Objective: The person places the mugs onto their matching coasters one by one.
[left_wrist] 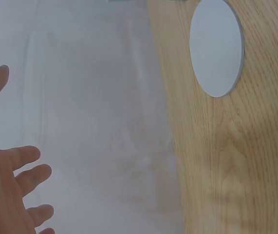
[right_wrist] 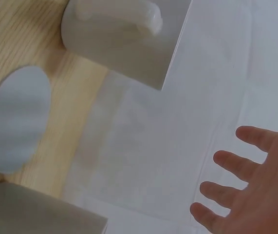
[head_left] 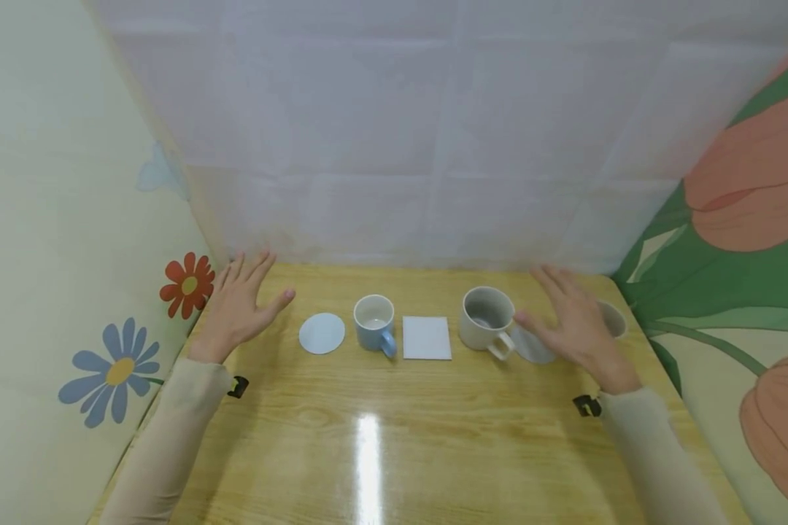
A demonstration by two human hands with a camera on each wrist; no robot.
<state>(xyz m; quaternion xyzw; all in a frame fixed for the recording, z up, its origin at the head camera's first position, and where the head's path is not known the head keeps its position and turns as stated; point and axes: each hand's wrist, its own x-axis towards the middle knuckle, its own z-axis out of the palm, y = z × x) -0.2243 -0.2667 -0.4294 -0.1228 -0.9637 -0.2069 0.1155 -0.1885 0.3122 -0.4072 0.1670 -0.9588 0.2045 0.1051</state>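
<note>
Head view, going from the left of the frame: the left hand [head_left: 239, 310] hovers over the far left corner of the table [head_left: 394, 437], fingers straight and spread, holding nothing. Just to its right lies a round pale-blue coaster [head_left: 322, 333], flat on the wood and apart from the hand. Next stands a small blue mug [head_left: 374, 323], upright, its handle turned toward the near edge, then a white square coaster [head_left: 427, 337] just beside it. Right of centre stands a larger cream mug [head_left: 486, 317], also upright, handle pointing down-right in the frame. A grey round coaster [head_left: 530, 348] lies between that mug and the right hand [head_left: 574, 324], partly hidden under the hand. The right hand is spread too, fingers straight and gripping nothing, its thumb near the cream mug's handle. Behind it a third mug [head_left: 613, 317] peeks out, mostly hidden.

The left wrist view shows the left hand's fingers [left_wrist: 29, 178] spread against the white backdrop, the blue coaster [left_wrist: 216, 46] at upper right. The right wrist view shows bare fingers [right_wrist: 233, 163] at lower right, the grey coaster [right_wrist: 17, 119] at left.

The mugs look ceramic: stiff, fairly heavy, smooth, likely breakable, best taken by the handle or around the body. The coasters look thin and light, hard to lift off glossy wood except by an edge.
</note>
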